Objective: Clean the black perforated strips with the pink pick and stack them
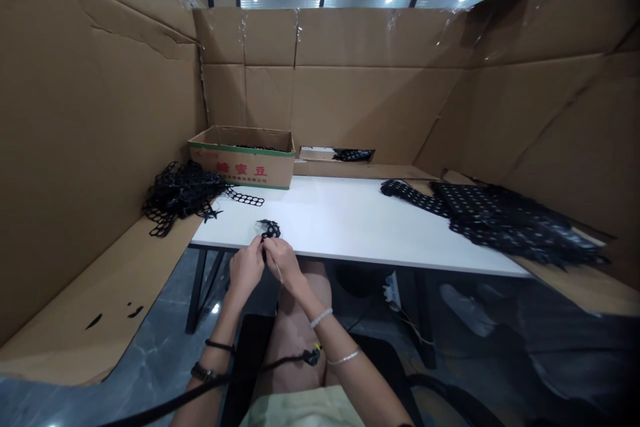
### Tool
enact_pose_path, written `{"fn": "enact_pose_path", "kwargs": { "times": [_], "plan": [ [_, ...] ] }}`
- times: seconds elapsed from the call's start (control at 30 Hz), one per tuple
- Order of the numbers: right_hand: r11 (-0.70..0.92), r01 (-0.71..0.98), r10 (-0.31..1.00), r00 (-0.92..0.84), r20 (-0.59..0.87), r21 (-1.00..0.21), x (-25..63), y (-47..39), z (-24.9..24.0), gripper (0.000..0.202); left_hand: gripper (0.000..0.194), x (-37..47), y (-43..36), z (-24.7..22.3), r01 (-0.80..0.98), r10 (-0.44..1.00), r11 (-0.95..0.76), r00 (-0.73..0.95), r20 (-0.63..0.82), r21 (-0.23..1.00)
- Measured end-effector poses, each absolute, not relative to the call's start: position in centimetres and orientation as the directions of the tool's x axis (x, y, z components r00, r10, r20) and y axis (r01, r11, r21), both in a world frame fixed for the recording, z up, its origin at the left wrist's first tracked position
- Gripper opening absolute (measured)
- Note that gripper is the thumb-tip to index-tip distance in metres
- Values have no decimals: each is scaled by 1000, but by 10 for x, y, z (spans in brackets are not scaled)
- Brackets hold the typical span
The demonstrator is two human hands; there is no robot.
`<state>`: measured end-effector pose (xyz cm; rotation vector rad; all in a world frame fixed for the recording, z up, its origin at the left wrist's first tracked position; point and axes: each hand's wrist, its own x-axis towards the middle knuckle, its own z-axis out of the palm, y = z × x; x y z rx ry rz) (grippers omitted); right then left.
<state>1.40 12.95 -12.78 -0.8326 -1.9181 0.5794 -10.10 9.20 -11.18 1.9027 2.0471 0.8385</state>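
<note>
Both hands meet at the near edge of the white table, pinching a small black piece with pale dots [271, 229] between them. My left hand [247, 269] has its fingers closed on the lower left of this piece. Against it, my right hand [283, 260] is closed on the other side. The piece curls upward above the fingertips, and a bit of it looks clear or shiny. Its exact kind is not plain, and the fingertips hide its lower end. Left of the hands lies a tangled heap of black perforated strips [183, 193], with one holed strip [245, 197] trailing onto the table.
A cardboard box [240, 173] with red lettering and black material inside stands at the back left. Black dotted sheets [505, 217] are piled on the right. Cardboard walls [370, 100] enclose the white table [345, 213]; a slot at the back shows more dotted material [353, 155].
</note>
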Motion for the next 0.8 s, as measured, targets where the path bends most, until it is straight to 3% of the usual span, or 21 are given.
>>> {"fn": "enact_pose_path", "kwargs": {
  "times": [0.1, 0.17, 0.23, 0.5, 0.8],
  "plan": [
    [592, 276, 805, -241, 542, -757, 19, 131, -126, 17, 33, -109, 99, -122, 513, 995, -64, -29, 92, 856],
    [542, 237, 840, -186, 510, -807, 23, 133, -124, 18, 38, -118, 102, -128, 287, 995, -39, 103, 10, 957],
    [494, 183, 869, -151, 472, -850, 25, 136, -122, 18, 42, -126, 105, -132, 214, 989, -12, 148, -20, 977],
    [373, -48, 905, -202, 374, -927, 31, 143, -113, 18, 35, -130, 111, -141, 255, 999, -29, 21, 25, 967],
    [375, -4, 880, -312, 357, -927, 24, 127, -107, 17, 33, -128, 109, -139, 315, 998, -61, 33, 54, 947]
  ]
}}
